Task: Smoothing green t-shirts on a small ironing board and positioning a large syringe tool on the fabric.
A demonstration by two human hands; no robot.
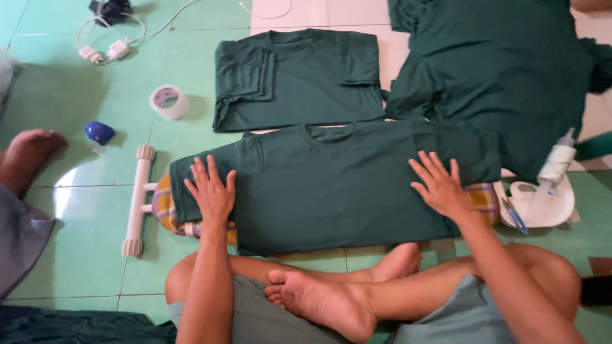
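Note:
A dark green t-shirt (331, 185) lies spread flat across a low ironing board with a plaid cover (164, 207). My left hand (212, 191) rests flat on the shirt's left sleeve area, fingers apart. My right hand (440, 185) presses flat on the shirt's right side, fingers spread. Neither hand grips anything. I sit cross-legged on the floor with my feet (338, 293) just below the board.
A folded stack of green shirts (296, 76) lies behind the board; a loose pile of green shirts (503, 70) sits at the upper right. A white iron (542, 197) stands at the right. A tape roll (169, 102), blue cap (99, 132), power cord (108, 48) and another person's foot (29, 156) are at the left.

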